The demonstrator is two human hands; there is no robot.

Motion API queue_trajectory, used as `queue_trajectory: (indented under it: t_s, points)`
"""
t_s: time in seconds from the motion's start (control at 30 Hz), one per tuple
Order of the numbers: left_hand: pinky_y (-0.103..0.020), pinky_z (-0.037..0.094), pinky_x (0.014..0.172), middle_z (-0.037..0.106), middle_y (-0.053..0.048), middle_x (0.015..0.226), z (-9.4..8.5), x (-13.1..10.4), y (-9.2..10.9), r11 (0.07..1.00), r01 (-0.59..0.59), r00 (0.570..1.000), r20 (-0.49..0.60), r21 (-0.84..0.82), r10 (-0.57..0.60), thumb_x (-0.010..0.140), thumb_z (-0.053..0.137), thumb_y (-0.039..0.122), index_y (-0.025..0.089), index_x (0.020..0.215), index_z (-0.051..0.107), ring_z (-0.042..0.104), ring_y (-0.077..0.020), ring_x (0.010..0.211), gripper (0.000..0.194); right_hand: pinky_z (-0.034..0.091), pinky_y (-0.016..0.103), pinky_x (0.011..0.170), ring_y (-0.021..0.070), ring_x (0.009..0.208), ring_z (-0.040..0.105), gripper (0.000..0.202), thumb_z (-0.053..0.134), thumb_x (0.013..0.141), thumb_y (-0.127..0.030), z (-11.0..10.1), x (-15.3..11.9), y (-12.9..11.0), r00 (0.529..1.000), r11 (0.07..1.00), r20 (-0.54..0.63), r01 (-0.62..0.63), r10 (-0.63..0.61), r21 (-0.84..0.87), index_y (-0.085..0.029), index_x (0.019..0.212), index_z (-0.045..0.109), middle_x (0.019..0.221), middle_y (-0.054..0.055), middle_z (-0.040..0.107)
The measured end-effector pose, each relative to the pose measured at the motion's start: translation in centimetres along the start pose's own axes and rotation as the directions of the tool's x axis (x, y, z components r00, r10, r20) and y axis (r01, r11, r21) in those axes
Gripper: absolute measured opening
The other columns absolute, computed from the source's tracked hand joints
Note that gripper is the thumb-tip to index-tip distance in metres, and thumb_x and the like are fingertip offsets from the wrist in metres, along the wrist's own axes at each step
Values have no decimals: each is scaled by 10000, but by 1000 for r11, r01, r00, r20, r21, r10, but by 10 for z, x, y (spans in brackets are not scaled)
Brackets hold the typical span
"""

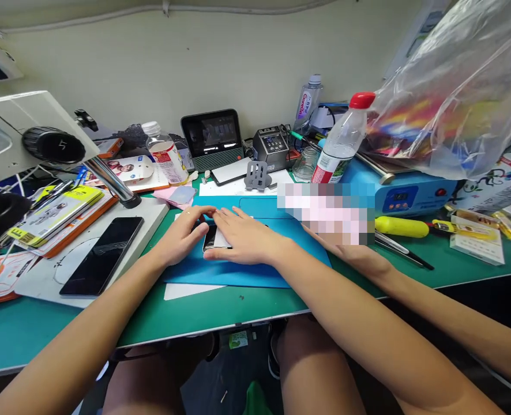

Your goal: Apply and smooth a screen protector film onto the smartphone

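Note:
On a blue mat [273, 270] lies a small dark phone-like device [211, 238], mostly covered by my hands. My left hand [183, 235] curls round its left side, thumb and fingers bent at its edge. Across the device my right hand [243, 237] lies flat, fingers stretched out and thumb apart, over a white piece [221, 240] that looks like paper or cloth. The fingertips of both hands meet near the far edge. Beneath the mat's near edge a white sheet [190, 291] sticks out.
At right another person's arm [368, 262] reaches in, its hand pixelated. A black phone [102, 256] lies left on a white stand base [151, 222]. Behind are a bottle [168, 153], a screen [212, 132] and a red-capped bottle [339, 141]. Tweezers [405, 251] lie right, near a blue machine [406, 196].

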State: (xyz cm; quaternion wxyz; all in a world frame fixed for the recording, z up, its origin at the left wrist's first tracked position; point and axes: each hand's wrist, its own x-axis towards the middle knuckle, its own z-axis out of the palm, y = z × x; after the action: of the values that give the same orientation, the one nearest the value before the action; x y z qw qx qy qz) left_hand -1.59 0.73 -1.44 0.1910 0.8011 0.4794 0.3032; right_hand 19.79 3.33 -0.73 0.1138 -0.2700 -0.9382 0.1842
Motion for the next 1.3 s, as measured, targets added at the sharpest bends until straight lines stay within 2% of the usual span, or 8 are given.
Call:
queue_trajectory:
  t_s: [0.13,0.23,0.33,0.47,0.57,0.73,1.0,1.3]
  points:
    - [-411,435,1039,607,-119,1372,-2,-5,-3,1000,16,998,61,-14,-15,976,361,666,217,1439,480,583,-298,1181,656,397,499,1058,359,1208,608,957,249,904,-823,-12,3,-5,995,997,-93,13,-20,-80,-32,1318,595,1273,246,677]
    - [-434,412,1081,603,-108,1397,-1,-7,-1,999,46,998,42,22,-47,1010,359,575,240,1433,498,563,-306,1248,557,444,426,890,294,1023,626,848,169,937,-774,-18,3,-9,973,992,-228,-60,33,-110,-106,1119,659,1075,174,721]
    - [-463,387,1118,608,-96,1404,4,-7,9,990,-28,999,39,142,22,1016,395,503,249,1329,599,532,-318,1296,452,420,377,880,252,1017,576,814,134,945,-755,-19,4,-10,918,990,-393,-101,56,-94,-130,1062,643,1091,142,701]
    - [-458,452,1045,707,-90,1228,14,-10,31,944,-204,950,287,259,127,1021,399,453,256,1144,703,614,-316,1171,382,407,382,917,258,1049,543,825,123,951,-748,-15,5,-10,892,988,-449,-110,53,-103,-121,1082,642,1122,145,684]
    - [-471,458,1045,697,-114,1263,24,-14,46,921,-284,907,388,267,167,1011,420,502,230,1257,652,632,-327,1162,434,407,391,938,266,1078,538,818,139,952,-744,-15,6,-11,893,988,-447,-113,56,-101,-126,1126,646,1147,144,680]
    - [-524,405,1114,616,-170,1402,35,-14,55,900,-362,876,419,243,239,995,367,634,169,1367,575,551,-375,1313,631,394,404,977,278,1149,516,826,140,967,-726,-17,7,-14,913,989,-406,-30,-32,-145,-123,1215,647,1216,149,661]
    - [-489,215,1251,458,-168,1564,15,-18,58,872,-321,909,380,371,173,996,373,640,143,1479,469,349,-339,1500,700,373,416,963,285,1160,523,880,70,944,-745,-19,8,-5,893,994,-449,-52,2,-99,-149,1241,646,1242,134,672]
    - [-443,215,1263,414,-207,1584,49,0,89,853,-332,910,373,403,179,1010,335,649,53,1484,434,302,-309,1528,768,372,418,972,283,1159,534,855,83,954,-731,-22,4,5,831,997,-556,-45,3,-63,-161,1196,673,1213,126,693]
